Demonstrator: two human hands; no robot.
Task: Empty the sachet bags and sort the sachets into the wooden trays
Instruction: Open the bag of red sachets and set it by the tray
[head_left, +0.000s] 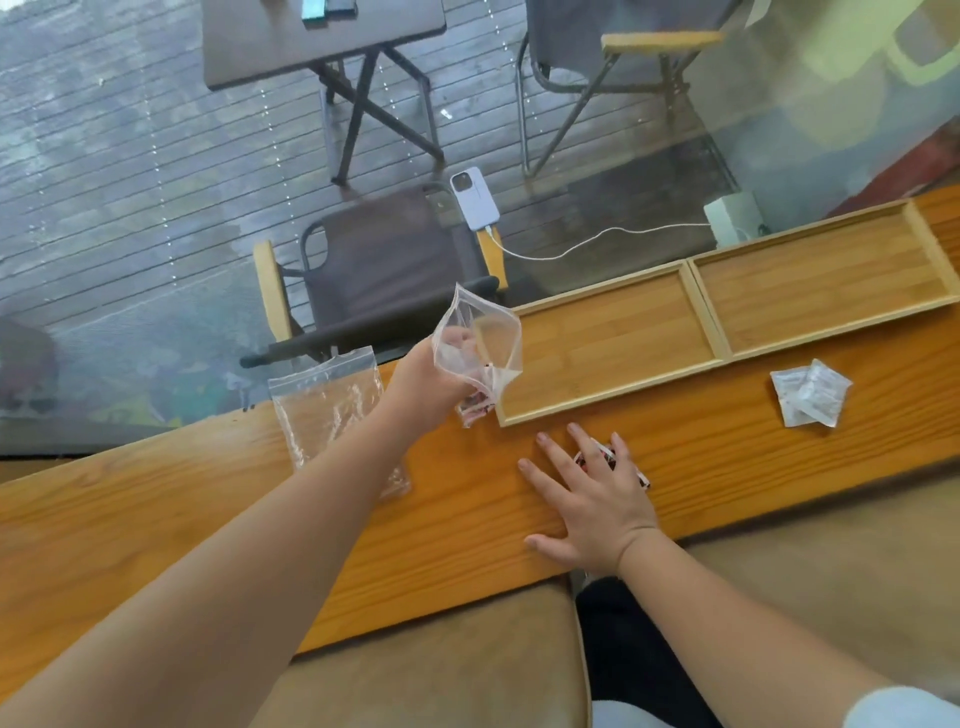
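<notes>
My left hand (431, 382) holds a clear zip bag (480, 343) upended above the wooden counter, just left of the near tray. Red-and-white sachets (474, 408) hang out of the bag's lower end. My right hand (587, 499) lies flat on the counter with fingers spread, resting on more red-and-white sachets (610, 460). Two wooden trays stand side by side along the far edge: the left tray (602, 400) and the right tray (810, 338), both with nothing in them. A small pile of white sachets (810, 397) lies in front of the right tray.
A second clear zip bag (324, 405) lies flat on the counter (208, 525) under my left forearm. Beyond the counter is a glass pane with chairs and a table outside. A phone (474, 200) on a white cable and a white charger box (735, 215) sit at the back.
</notes>
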